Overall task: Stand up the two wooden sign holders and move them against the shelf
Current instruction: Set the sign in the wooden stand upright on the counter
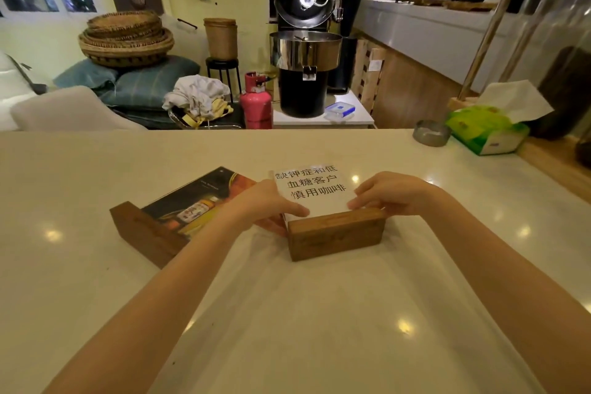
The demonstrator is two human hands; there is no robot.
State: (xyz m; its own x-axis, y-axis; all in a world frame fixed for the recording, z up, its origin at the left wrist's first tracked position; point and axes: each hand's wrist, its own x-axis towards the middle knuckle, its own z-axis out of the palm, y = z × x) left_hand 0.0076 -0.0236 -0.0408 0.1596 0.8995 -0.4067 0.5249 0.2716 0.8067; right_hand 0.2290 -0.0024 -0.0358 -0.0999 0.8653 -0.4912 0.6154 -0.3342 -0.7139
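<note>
Two wooden sign holders lie flat on the pale counter (96,169). The right holder (335,235) has a brown wooden base facing me and a white card with black characters (311,190) lying away from me. My left hand (265,205) grips its left edge where the card meets the base. My right hand (390,193) holds the right edge, fingertips on top of the base. The left holder (144,233) lies at an angle beside my left forearm, with a dark picture card (198,198) in it; nothing touches it.
A green tissue box (486,131) and a metal ashtray (431,133) sit at the counter's far right, by a wooden ledge (556,163). Behind the counter stand a black coffee roaster (303,41), a pink gas bottle (256,102) and stacked baskets (126,38).
</note>
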